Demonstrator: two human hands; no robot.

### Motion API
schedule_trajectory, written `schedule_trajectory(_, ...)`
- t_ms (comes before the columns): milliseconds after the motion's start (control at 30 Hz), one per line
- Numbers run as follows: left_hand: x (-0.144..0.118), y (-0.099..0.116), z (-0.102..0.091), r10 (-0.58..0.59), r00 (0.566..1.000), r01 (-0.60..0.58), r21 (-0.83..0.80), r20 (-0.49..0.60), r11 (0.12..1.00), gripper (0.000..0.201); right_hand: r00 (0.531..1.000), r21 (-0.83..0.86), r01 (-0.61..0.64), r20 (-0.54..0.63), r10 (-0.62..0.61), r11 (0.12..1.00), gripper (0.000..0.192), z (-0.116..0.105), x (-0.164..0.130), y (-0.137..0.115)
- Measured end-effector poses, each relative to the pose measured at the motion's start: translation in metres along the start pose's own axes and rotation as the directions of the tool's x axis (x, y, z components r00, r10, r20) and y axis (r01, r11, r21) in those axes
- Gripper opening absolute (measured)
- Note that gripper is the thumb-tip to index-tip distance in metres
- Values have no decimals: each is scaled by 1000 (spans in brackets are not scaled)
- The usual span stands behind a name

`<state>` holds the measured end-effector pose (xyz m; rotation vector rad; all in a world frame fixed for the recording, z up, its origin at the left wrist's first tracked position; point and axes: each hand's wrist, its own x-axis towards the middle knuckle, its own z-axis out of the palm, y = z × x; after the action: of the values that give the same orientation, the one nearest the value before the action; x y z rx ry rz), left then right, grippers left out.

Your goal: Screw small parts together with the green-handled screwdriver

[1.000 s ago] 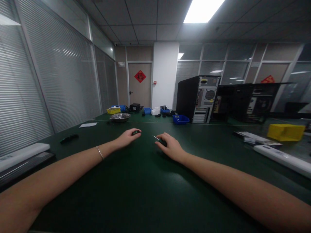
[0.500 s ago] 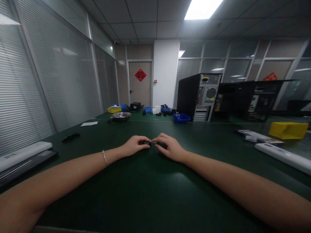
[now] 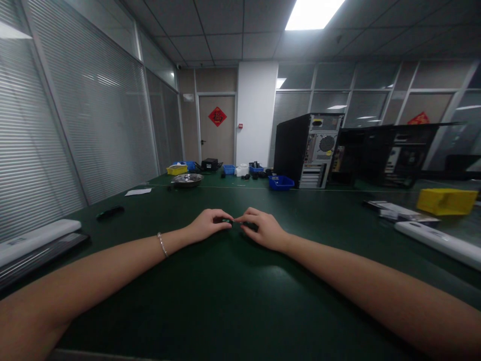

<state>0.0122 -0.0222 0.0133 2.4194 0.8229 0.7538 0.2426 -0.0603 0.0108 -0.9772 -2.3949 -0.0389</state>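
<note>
I see the left hand (image 3: 206, 225) tightly pinching a dark piece (image 3: 227, 221), the right hand (image 3: 268, 230) closed round a thin tool (image 3: 238, 221).

A bright ceiling light (image 3: 314, 14) shines from the grey tiled ceiling (image 3: 222, 22) over the green desk (image 3: 210, 301). Blinds (image 3: 108, 120) cover the left wall. Straight ahead, a white pillar (image 3: 257, 113) stands beside a door (image 3: 218, 143) with a red sign (image 3: 217, 116).

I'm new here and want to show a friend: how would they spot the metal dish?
On the green table, look past the left hand toward the far end. The metal dish sits there, just nearer than a yellow bin. Unlike that bin, it is round, shiny and silvery.
</note>
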Motion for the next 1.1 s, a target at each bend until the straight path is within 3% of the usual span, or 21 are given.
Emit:
schedule_trajectory(300,-1,3,1,38,999,-36,47,-26,998,29,999,21,47,10,-47,999,29,-1,0,-1)
schedule_trajectory(700,-1,-5,6,-130,990,108,-306,-53,946,36,995,128,76,-76,-67,989,32,4,5,-2)
schedule_trajectory(900,0,-7,5,-138,989,106,-418,-49,902,34,994,145,74,-87,-62,987,33,4,5,-3)
schedule_trajectory(1100,1,-9,7,-147,987,81,-609,-60,789,39,998,100,52,-34,-49,994,33,1,4,-7)
